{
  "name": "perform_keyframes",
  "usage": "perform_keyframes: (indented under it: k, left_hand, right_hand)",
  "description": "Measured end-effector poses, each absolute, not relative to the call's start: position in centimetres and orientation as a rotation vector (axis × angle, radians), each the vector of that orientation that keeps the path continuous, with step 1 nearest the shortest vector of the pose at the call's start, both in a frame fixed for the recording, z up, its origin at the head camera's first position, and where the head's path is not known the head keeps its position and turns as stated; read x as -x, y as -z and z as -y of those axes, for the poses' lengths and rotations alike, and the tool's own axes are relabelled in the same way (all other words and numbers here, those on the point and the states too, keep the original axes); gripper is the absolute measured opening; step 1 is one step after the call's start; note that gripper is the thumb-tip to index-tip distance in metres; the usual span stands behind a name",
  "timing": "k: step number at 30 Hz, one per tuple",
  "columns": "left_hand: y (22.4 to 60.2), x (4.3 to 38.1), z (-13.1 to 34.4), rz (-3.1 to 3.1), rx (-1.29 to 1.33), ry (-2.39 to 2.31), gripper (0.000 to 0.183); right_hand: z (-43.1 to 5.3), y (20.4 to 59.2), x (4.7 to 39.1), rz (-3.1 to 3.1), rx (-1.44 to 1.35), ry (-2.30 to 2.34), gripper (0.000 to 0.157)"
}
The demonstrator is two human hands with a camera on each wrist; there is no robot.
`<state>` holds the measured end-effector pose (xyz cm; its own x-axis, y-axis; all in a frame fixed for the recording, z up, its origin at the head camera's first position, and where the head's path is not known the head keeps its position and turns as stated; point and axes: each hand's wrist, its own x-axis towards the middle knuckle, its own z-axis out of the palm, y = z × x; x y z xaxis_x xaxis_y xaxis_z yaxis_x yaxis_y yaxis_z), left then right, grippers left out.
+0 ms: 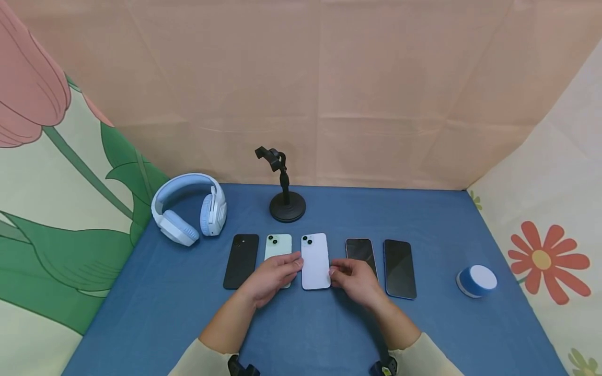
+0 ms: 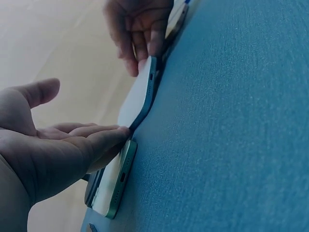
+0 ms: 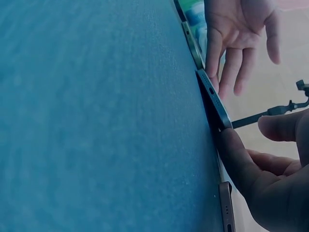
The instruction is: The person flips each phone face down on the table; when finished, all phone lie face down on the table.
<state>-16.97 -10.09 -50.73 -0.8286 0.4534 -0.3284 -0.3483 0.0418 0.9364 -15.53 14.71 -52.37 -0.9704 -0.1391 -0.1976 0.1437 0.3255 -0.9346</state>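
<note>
We counted five phones in a row on the blue surface: a black phone, a mint phone, a lilac phone mid-row, and two screen-up phones. Our left grip was unclenched over the mint phone, straight fingertips touching the lilac phone's left edge. Our right grip was loose too, a finger at the opposite, raised edge, thumb apart. We also had one headset, one stand and one blue-and-white drum; whether that held anything, we couldn't tell.
</note>
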Motion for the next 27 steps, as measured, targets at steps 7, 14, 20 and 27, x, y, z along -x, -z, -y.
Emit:
perform_keyframes:
  k: [7,14,20,27]
  left_hand:
    - [50.55,16.97,10.12,-1.775,-0.111,-1.828,0.065]
    - [50.67,17.01,10.19,-1.789,-0.115,-1.819,0.069]
    - [50.69,17.13,10.12,-1.791,-0.097,-1.814,0.079]
    - [50.73,17.11,10.17,-1.804,-0.108,-1.800,0.074]
  right_hand:
    - [-14.72,52.37,15.43,-2.407,0.010,1.627,0.032]
    - [-14.80,52.22,15.32,-2.458,0.047,1.564,0.033]
    - [-14.80,52.16,15.26,-2.496,0.094,1.504,0.033]
    - [-14.84,52.14,15.22,-2.500,0.114,1.486,0.033]
